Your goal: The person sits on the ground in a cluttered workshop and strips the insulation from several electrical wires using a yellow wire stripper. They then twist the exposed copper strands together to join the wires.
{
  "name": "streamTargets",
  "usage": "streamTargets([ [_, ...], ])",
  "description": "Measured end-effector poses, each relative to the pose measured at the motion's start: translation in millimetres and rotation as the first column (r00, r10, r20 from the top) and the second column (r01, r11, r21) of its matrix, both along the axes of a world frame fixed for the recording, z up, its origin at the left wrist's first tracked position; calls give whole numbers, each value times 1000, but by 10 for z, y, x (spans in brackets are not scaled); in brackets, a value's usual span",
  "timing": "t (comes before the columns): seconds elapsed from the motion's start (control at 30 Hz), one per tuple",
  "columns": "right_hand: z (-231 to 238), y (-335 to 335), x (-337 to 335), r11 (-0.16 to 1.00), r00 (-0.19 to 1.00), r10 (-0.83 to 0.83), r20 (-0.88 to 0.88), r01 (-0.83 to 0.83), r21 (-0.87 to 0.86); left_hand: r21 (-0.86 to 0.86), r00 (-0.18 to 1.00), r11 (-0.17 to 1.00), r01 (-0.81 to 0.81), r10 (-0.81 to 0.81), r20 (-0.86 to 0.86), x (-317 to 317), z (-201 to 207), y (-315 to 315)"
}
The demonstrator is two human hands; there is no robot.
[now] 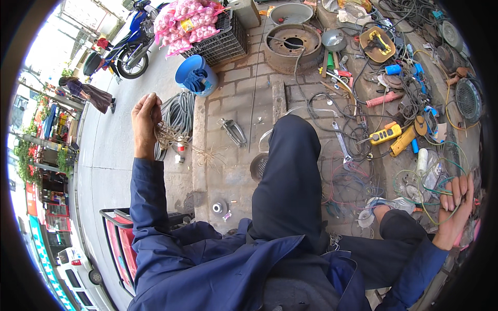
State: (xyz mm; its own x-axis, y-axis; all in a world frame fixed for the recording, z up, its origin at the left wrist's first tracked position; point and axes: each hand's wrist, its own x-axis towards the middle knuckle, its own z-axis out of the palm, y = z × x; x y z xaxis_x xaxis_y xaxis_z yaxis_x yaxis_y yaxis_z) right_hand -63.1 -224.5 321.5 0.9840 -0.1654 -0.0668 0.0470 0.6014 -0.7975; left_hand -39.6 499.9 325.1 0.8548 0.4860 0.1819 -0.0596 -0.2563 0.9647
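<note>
My left hand (143, 122) is raised on the left, its fingers pinched on a tangled bundle of thin brown wire (170, 136). Loose strands of the bundle fan out over the paving. Far off to the right, my right hand (455, 206) has its fingers curled, with thin green wire (434, 189) and a yellowish strand running across them. More thin green, red and blue wires (348, 185) lie loosely on the ground between my knee and the right side. An adjustable wrench (342, 145) rests near those wires.
A blue bucket (199, 78) with gloves, a hose coil (179, 116) and a black crate (225, 41) under pink net bags stand ahead. A rusty wheel rim (293, 46), a metal puller (233, 132) and a yellow control pendant (385, 135) lie about. A motorbike (132, 57) and a walking person (88, 92) are leftward.
</note>
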Motion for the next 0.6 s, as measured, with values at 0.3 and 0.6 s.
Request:
streamTargets([
  [0.3,-7,164,-2,998,988,56,-147,-59,-15,738,959,618,273,-109,-263,343,-672,-64],
  [0.6,-232,482,131,949,953,41,-301,-131,-287,-12,479,490,872,-857,-188,971,-509,-2978],
])
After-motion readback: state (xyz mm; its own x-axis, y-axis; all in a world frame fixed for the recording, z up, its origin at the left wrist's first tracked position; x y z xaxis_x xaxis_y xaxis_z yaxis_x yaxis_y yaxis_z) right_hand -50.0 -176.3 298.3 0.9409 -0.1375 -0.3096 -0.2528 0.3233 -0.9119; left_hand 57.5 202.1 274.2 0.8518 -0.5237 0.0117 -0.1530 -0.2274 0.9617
